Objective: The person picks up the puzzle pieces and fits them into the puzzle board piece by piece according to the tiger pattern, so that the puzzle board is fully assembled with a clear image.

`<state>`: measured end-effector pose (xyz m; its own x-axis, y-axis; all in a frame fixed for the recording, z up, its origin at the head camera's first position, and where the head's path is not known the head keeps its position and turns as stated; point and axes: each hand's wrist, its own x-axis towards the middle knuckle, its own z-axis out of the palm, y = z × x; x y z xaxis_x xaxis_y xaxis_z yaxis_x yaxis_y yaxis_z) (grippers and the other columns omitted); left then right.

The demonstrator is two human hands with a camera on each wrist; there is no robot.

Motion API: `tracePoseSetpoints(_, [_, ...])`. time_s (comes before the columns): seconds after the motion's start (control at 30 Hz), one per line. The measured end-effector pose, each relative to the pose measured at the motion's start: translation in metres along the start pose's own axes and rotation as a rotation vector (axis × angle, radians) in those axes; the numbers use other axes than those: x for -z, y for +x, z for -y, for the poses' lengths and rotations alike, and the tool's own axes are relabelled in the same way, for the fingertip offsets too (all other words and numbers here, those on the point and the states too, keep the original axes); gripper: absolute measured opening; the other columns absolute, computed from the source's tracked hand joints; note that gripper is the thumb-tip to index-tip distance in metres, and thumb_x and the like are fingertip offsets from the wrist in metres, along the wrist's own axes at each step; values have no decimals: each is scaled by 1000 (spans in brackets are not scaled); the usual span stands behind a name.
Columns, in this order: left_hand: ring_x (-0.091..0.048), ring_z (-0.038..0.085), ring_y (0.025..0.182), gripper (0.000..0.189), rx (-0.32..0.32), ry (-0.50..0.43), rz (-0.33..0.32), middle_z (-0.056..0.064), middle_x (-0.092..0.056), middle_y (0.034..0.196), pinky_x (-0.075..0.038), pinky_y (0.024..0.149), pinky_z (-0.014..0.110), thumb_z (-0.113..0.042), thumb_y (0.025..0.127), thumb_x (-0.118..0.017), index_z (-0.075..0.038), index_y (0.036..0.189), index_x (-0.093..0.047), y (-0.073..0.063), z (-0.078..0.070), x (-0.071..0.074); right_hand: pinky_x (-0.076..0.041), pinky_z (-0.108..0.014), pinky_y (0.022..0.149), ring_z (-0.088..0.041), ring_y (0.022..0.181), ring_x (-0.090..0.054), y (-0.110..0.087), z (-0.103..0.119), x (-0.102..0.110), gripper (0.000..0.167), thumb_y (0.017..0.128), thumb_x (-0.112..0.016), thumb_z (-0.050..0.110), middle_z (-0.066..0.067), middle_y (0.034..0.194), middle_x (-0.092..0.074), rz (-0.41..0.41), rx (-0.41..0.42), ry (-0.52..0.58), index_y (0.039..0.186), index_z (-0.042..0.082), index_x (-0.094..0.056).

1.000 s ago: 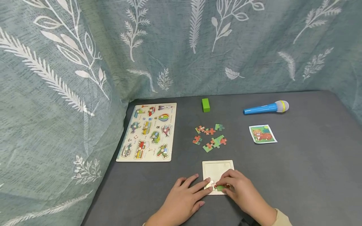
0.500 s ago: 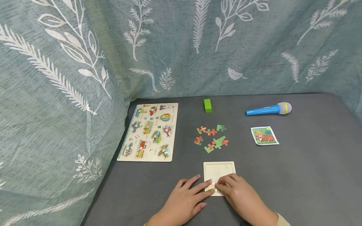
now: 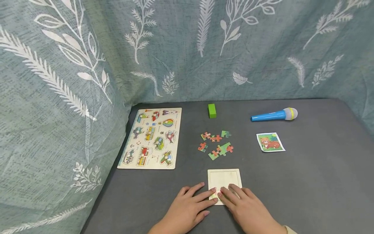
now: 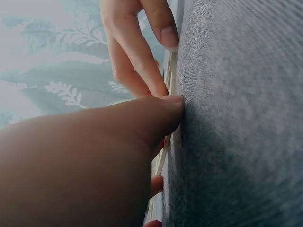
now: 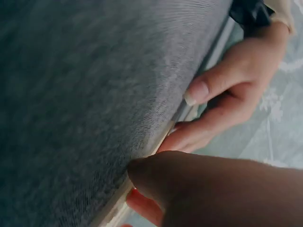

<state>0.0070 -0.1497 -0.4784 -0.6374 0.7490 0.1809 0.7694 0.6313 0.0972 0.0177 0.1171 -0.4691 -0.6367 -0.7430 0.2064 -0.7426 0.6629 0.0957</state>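
Observation:
A small pale wooden puzzle tray (image 3: 223, 177) with a raised rim lies flat at the front of the table. My left hand (image 3: 188, 208) is spread at its left side, with two fingertips on the lower left corner area. From the right, my right hand (image 3: 246, 208) rests extended fingers on the tray's lower part, pressing down. Jigsaw pieces beneath the fingers are mostly hidden; only a bit of pink and pale colour shows between the hands. In the left wrist view the left thumb (image 4: 168, 111) lies low beside the tray's edge.
Several loose jigsaw pieces (image 3: 224, 148) lie beyond the tray. A wooden vehicle peg puzzle (image 3: 172, 152) sits at left, a green block (image 3: 212, 111) at the back. To the right are a tiger picture card (image 3: 270, 143) and a blue toy microphone (image 3: 268, 116). A patterned curtain hangs behind.
My right hand has gone from pinching a jigsaw piece over the tray to lying with fingers spread and pressing there. My left hand has stayed at the tray's left side.

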Motion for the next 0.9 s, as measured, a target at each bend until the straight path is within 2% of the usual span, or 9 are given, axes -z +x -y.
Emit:
tracePoseSetpoints(0.17, [-47,22,143,42,-24,23,-25,-14,-49,157,-46,93,40,-42,102,-66,-37,144,-65,2,10,2,-52,-38,87,-21,111,-61,10,-4,0,49,85,-84,26,0,130,-67,-10,5,12,132,17,-74])
tracePoseSetpoints(0.3, [-49,19,139,41,-24,6,-25,-12,-50,157,-46,93,39,-41,102,-67,-36,142,-66,1,12,-2,-52,-34,85,-17,102,-59,21,-12,2,42,85,-86,20,4,120,-66,9,-7,187,126,19,-76])
tracePoseSetpoints(0.43, [-52,14,131,39,-20,-61,-20,-8,-52,153,-47,91,38,-42,105,-62,-33,143,-66,2,3,-10,-51,-27,79,-11,91,-54,22,-26,4,30,85,-84,10,9,105,-60,37,-28,420,113,19,-79])
tracePoseSetpoints(0.57, [-52,13,129,39,8,-96,-8,-7,-54,149,-47,92,37,-43,105,-62,-31,142,-66,5,-6,-13,-47,-22,71,-4,82,-50,26,-37,7,20,87,-82,7,13,96,-58,32,-35,533,104,18,-81])
tracePoseSetpoints(0.63, [-52,13,128,38,18,-83,10,-7,-54,148,-47,93,38,-42,104,-63,-30,141,-67,6,-7,-9,-46,-22,69,-1,79,-50,33,-44,10,15,90,-80,8,15,91,-58,22,-28,556,100,19,-82])
tracePoseSetpoints(0.7, [-53,13,128,39,19,-63,34,-6,-55,147,-48,94,40,-42,104,-65,-30,140,-67,7,-7,-3,-46,-24,68,0,76,-51,41,-53,16,12,92,-78,8,16,89,-59,19,-56,571,97,19,-83])
tracePoseSetpoints(0.8, [-56,13,125,39,8,-42,76,-4,-57,143,-49,94,39,-42,103,-66,-29,140,-66,12,-4,13,-50,-29,69,-3,78,-56,53,-71,23,10,93,-78,9,15,89,-61,20,-161,553,98,17,-83])
tracePoseSetpoints(0.9, [-59,12,121,38,27,-64,94,-4,-61,137,-50,92,36,-38,103,-68,-28,139,-67,21,2,34,-56,-39,80,-17,94,-66,64,-92,21,16,94,-78,9,4,104,-69,18,-283,527,110,12,-81])
